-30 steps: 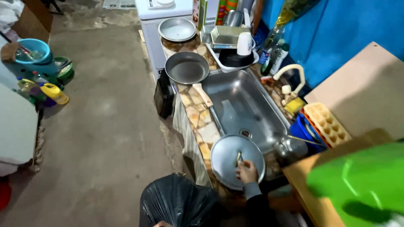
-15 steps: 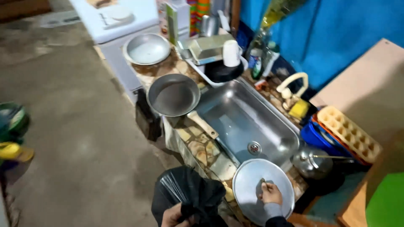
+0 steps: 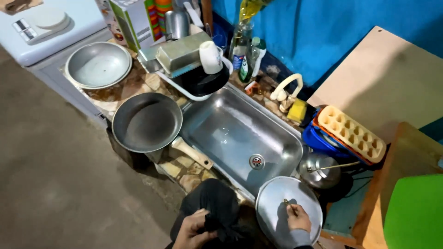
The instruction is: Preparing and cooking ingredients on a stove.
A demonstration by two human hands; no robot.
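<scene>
dim and a bit grainy all over. bright shine on the sink (image 3: 240, 138) and the round lid (image 3: 277, 207). dark shadows low down near the hands. soft blur at the edges.

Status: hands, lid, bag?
Right hand grips knob of round metal lid at sink edge. Left hand clutches black bag. Nothing blocking either.

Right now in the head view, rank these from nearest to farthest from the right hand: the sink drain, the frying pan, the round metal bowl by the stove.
Measured from the right hand, which grips the round lid's knob:
1. Sink drain, just above the hand, in the sink's near corner.
2. Frying pan, left of the sink on the counter.
3. Round metal bowl, far upper left, beside the stove.
</scene>
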